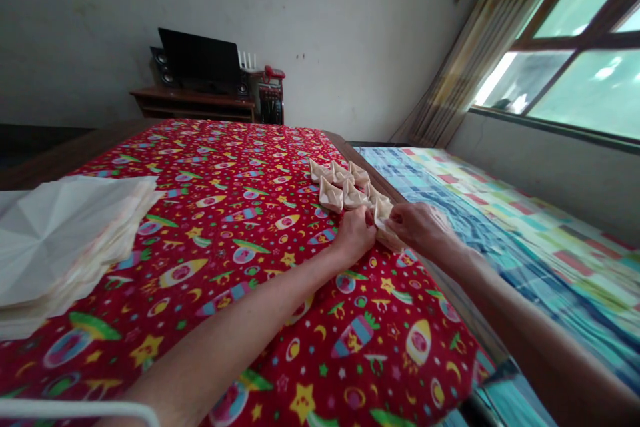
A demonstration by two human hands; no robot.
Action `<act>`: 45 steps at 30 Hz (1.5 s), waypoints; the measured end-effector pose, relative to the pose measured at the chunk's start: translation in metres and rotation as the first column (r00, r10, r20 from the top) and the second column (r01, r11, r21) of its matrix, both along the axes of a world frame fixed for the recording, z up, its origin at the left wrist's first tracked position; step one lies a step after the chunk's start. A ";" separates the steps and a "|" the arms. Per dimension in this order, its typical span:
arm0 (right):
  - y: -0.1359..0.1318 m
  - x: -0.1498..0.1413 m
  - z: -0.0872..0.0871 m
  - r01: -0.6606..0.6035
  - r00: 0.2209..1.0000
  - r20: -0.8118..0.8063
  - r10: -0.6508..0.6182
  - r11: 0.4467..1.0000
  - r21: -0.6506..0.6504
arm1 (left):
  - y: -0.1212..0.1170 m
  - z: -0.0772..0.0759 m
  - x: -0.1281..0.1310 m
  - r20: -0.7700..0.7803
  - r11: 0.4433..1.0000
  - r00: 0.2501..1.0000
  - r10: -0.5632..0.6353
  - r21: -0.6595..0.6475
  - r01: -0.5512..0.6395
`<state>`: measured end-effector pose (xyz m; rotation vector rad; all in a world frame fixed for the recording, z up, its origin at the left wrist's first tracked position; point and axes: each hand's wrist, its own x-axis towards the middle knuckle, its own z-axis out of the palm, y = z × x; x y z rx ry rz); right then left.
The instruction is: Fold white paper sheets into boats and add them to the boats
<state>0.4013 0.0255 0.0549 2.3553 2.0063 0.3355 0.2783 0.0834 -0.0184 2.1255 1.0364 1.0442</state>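
Between my two hands is a folded paper boat [386, 228], cream-coloured, with a raised pointed peak. My left hand [356, 235] pinches its left side with bent fingers. On its right side, my right hand [423, 223] grips the edge between thumb and fingertips. Just beyond it, several finished-looking paper boats [343, 177] stand close together in short rows on the red cloth. Part of the boat row nearest my hands is covered by the held one.
A red patterned cloth [260, 213] covers the table. At the left lies a stack of creased paper sheets [65, 233]. Beyond the table's right edge is a bed with a checked cover [480, 213]. A monitor [200, 60] stands on a desk by the far wall.
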 end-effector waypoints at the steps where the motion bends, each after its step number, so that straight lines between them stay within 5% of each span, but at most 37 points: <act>1: 0.001 -0.001 0.000 0.003 1.000 0.015 -0.003 1.000 -0.014 | 0.000 0.000 0.001 0.004 1.000 1.000 0.003 -0.004 -0.003; 18: 0.002 -0.008 0.007 0.028 0.994 0.111 -0.019 0.996 -0.087 | -0.001 0.008 0.004 0.033 0.997 0.999 -0.022 -0.070 0.025; 30: -0.001 0.031 0.010 -0.027 0.976 -0.212 0.054 0.992 0.126 | 0.001 0.002 0.006 0.012 0.998 1.000 0.006 -0.060 -0.005; 45: 0.012 0.014 0.014 -0.030 0.983 -0.181 0.041 0.998 0.062 | -0.001 0.001 0.005 0.016 0.998 1.000 0.004 -0.055 -0.003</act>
